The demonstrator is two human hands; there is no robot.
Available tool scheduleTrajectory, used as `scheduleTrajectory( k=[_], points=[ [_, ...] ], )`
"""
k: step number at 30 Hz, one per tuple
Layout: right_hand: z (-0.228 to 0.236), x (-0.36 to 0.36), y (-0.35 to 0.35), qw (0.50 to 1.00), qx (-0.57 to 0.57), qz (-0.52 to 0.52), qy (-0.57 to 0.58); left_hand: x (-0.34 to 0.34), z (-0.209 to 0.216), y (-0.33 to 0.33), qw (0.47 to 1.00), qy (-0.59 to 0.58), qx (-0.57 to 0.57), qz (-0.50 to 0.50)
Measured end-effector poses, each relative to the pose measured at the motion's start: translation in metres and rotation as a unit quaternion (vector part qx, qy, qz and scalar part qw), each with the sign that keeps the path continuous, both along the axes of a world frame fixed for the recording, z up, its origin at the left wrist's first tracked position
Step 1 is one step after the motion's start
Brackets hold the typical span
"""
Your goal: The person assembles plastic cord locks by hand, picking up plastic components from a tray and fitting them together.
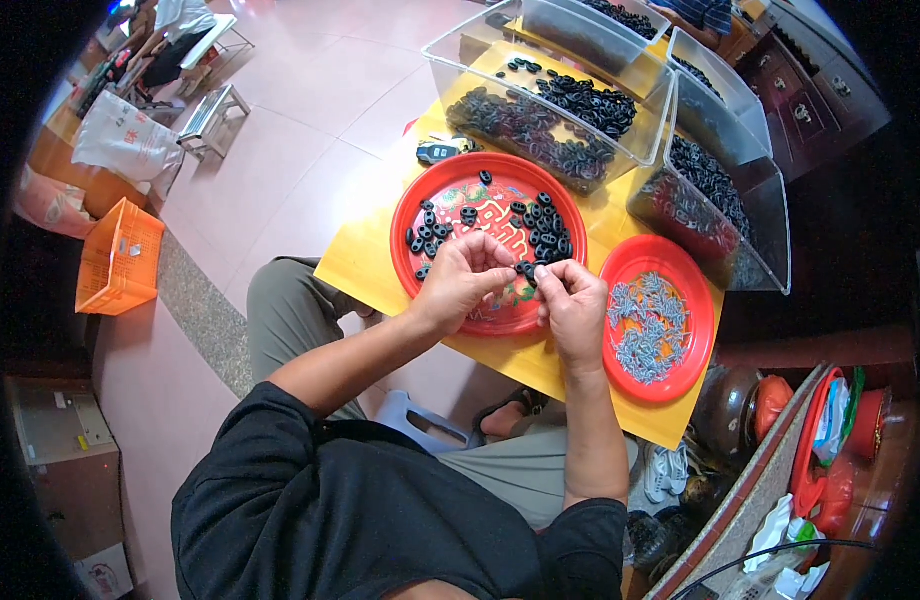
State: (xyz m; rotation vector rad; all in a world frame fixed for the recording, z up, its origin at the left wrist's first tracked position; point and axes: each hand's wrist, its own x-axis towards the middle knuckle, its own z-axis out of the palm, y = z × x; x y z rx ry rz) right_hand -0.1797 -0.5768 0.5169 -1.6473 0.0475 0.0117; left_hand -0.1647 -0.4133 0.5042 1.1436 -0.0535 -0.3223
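Note:
Over the near part of a red round tray [402, 262], both my hands meet at a small black oval piece [526, 268]. My right hand [576, 308] pinches it between thumb and forefinger from the right. From the left, the thumb and forefinger of my left hand [458, 282] close on its other end; anything smaller between those fingertips is too tiny to make out. Similar black oval pieces with holes [550, 230] lie in a cluster at the tray's right, with more pieces [430, 232] at its left. A smaller red tray [696, 352] beside my right wrist holds many small grey screw-like parts [648, 328].
A yellow-covered table [365, 258] carries the trays. Behind them stand clear plastic bins [652, 150] of black pieces and a car key fob [440, 152]. Another person's arm [685, 25] shows at the far edge. An orange crate [120, 258] sits on the floor at left.

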Motion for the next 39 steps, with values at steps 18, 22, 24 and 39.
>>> scheduleTrajectory(
  k=[18,22,24,39],
  points=[
    [0.004,-0.005,0.016,0.982,0.176,-0.051,0.037,-0.01,-0.001,-0.015,0.967,-0.158,0.156,0.124],
    [0.003,-0.006,0.018,0.971,0.227,-0.06,0.046,-0.011,0.004,-0.016,0.965,-0.159,0.162,0.134],
    [0.003,-0.007,0.019,0.968,0.238,-0.061,0.046,-0.011,0.003,-0.015,0.96,-0.172,0.169,0.141],
    [0.005,-0.008,0.025,0.963,0.259,-0.049,0.063,-0.01,0.0,-0.012,0.955,-0.197,0.157,0.153]
  ],
)
